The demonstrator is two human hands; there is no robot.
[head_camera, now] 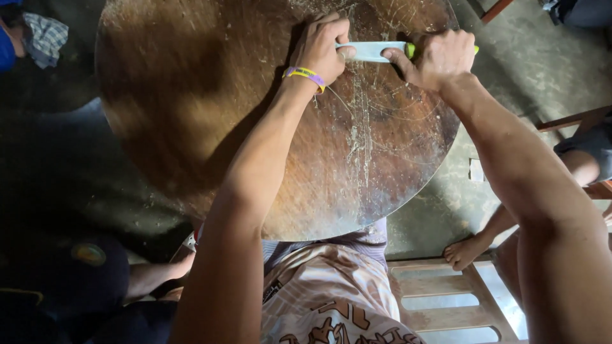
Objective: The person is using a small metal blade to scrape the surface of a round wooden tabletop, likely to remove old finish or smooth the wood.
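Knife lay flat across the far side of the round wooden board, left hand pressing its pale blade, right hand clenched on the green handle. Pale scrape marks streaked the middle; the left part looked unscraped.

- Left hand presses the knife blade flat on the round board.
- Right hand grips its green handle.
- Pale streaks, perhaps scratches, cross the board.
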